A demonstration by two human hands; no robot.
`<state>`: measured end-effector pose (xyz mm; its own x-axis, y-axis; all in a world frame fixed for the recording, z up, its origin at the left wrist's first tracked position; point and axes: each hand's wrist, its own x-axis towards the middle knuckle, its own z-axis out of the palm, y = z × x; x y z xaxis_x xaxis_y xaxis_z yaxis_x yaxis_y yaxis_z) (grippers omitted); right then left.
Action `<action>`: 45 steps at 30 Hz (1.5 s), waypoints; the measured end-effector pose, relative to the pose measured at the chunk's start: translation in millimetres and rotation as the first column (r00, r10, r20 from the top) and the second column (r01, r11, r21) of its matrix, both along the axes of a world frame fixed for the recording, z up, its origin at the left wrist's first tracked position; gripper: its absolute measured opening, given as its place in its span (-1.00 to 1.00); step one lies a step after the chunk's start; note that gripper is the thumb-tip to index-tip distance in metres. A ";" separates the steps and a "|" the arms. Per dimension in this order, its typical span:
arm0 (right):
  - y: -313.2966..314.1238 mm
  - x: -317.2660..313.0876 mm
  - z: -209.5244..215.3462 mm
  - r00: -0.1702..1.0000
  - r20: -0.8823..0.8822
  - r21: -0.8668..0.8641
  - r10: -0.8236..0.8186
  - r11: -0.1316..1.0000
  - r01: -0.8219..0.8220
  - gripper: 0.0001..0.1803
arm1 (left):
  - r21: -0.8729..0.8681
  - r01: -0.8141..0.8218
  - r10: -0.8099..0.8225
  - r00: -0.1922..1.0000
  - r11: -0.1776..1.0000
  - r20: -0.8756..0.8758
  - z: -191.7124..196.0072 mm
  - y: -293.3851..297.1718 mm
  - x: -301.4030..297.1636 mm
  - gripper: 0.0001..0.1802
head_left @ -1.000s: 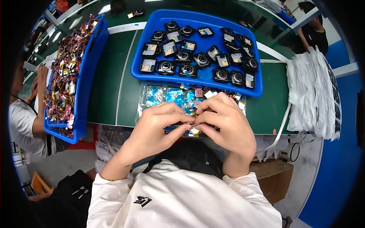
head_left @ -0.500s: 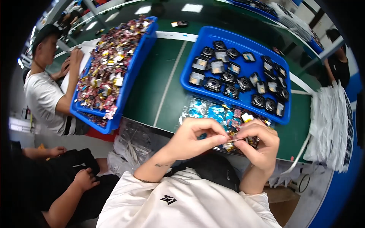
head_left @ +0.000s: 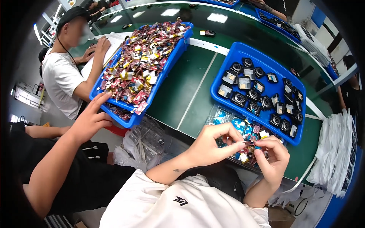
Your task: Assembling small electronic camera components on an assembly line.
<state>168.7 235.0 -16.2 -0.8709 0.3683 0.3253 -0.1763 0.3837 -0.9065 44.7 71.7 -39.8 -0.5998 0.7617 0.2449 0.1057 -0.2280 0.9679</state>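
Note:
My left hand (head_left: 217, 144) is closed in a pinch on one end of a small thin reddish part (head_left: 249, 143). Facing it, my right hand (head_left: 272, 155) pinches the other end, where a bit of blue shows at the fingertips. The fingers cover most of the part, so its exact kind is unclear. Just beneath and beyond both hands lies a heap of small circuit boards (head_left: 251, 130) with yellow and white pieces. Blue film-like pieces (head_left: 224, 118) sit at its left side, near the table's front edge.
Beyond my hands, a blue tray (head_left: 243, 47) holds several round black housings. Another blue tray (head_left: 161, 89), heaped with circuit boards, stands left on the green table (head_left: 190, 81). A co-worker's hand (head_left: 89, 119) is at its near corner; another person sits beyond. White sheets (head_left: 334, 152) are stacked right.
The view has shifted, so table and trays appear farther right and lower. A co-worker's hand has risen to the heaped tray's near corner. Both my hands keep pinching the small part.

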 end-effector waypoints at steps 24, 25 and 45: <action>-8.1 -0.7 -15.4 0.997 -0.068 -0.179 -0.039 0.984 0.026 -0.84 | 0.004 -0.047 0.046 0.984 0.999 -0.174 -7.6 9.5 5.4 -0.90; -7.0 0.0 -15.2 0.998 -0.058 -0.213 -0.005 0.977 -0.008 -0.83 | 0.012 -0.024 0.025 0.988 1.000 -0.149 -8.4 11.5 6.2 -0.90; 23.5 -3.4 2.8 0.995 0.082 0.440 -0.047 0.898 0.006 -0.61 | 0.005 0.086 -0.084 0.969 0.996 0.234 -19.1 8.3 -6.5 -0.91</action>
<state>165.2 258.4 -13.4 -0.8955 0.2298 0.3812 -0.0872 0.7492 -0.6566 38.2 80.0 -58.9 -0.5730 0.8133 0.1014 -0.1429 -0.2209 0.9648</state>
